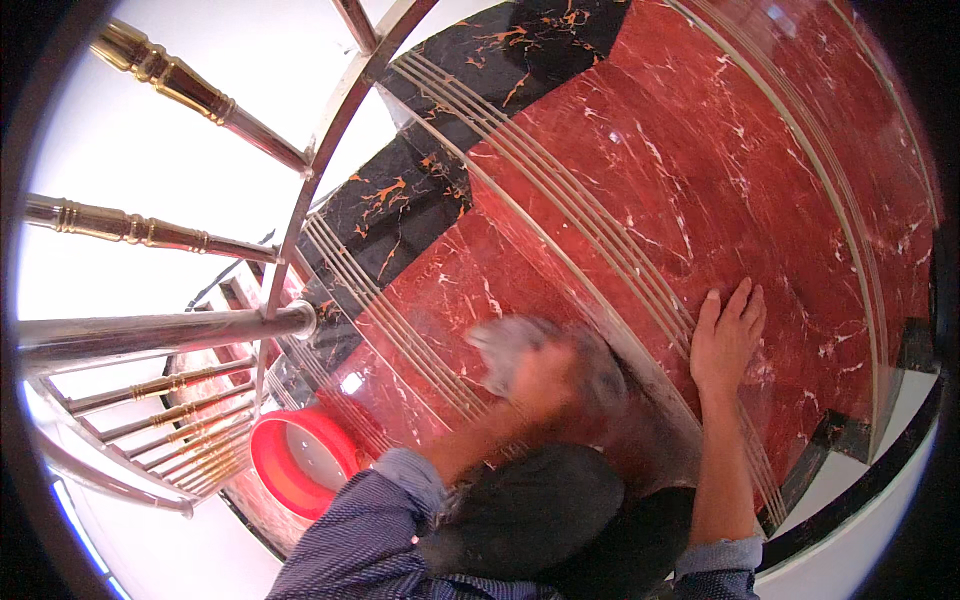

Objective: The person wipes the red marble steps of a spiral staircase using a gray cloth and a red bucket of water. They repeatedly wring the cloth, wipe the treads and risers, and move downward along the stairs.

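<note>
My left hand (546, 382), blurred, is closed on a crumpled grey cloth (502, 349) that lies against the red marbled stair tread (450, 277). The cloth's outline is smeared, and part of it is hidden under the hand. Palm down, my right hand (727, 341) rests on the step above, by its ribbed edge, with nothing in it. A red plastic bucket (274, 469) with pale, cloudy contents stands on a lower step, to the left of my left forearm.
A curved metal stair railing (319, 161) with brass-coloured balusters (172, 82) runs along the left. Black marble bands (405, 195) edge the steps, which have raised ribbed strips (555, 187). At the right, a white wall (870, 525) bears black trim. My dark-clad knees are below my hands.
</note>
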Demonstrator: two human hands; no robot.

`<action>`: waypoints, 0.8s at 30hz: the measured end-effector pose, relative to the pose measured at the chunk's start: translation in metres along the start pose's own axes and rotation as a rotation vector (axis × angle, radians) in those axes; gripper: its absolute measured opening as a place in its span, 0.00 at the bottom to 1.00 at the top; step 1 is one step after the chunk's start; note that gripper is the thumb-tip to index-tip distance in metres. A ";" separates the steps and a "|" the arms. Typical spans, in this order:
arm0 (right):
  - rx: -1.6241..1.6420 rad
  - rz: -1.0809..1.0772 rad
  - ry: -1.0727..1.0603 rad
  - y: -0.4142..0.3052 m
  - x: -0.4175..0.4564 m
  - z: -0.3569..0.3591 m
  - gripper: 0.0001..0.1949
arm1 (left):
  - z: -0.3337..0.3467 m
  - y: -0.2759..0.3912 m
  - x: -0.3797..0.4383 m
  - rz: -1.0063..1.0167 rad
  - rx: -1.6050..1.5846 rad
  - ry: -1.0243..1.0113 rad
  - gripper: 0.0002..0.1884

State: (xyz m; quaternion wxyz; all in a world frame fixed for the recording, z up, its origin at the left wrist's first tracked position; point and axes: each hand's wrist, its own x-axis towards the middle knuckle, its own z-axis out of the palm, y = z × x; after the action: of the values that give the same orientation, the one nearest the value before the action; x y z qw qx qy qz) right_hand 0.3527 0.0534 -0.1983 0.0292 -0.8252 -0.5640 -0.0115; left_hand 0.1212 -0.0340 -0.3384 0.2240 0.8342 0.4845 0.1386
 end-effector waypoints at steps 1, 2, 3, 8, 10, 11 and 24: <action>-0.005 -0.008 -0.018 -0.007 -0.001 0.001 0.37 | 0.024 0.025 -0.011 0.144 -0.075 -0.115 0.20; -0.028 -0.012 -0.024 -0.009 0.000 0.000 0.38 | 0.052 0.053 -0.017 0.284 -0.177 -0.238 0.18; -0.017 -0.024 -0.005 -0.005 0.001 0.001 0.38 | 0.052 0.065 -0.026 0.663 -0.070 0.034 0.19; 0.033 0.021 -0.014 -0.001 -0.002 0.000 0.38 | 0.024 0.047 -0.036 0.533 -0.032 0.078 0.20; -0.009 0.001 0.012 0.012 0.003 -0.001 0.38 | -0.012 -0.005 -0.044 0.383 0.018 0.073 0.19; -0.035 -0.004 0.021 0.017 0.003 0.000 0.38 | -0.031 -0.041 -0.044 0.275 0.047 0.041 0.17; -0.018 -0.021 -0.001 0.005 0.004 0.007 0.38 | -0.162 -0.257 -0.041 -0.728 0.616 0.541 0.34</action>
State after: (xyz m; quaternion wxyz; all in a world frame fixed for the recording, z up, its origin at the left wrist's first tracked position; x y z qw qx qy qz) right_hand 0.3589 0.0553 -0.2053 0.0212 -0.8194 -0.5726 -0.0166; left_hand -0.1630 0.0799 -0.3296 -0.1300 0.5743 0.8003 0.1134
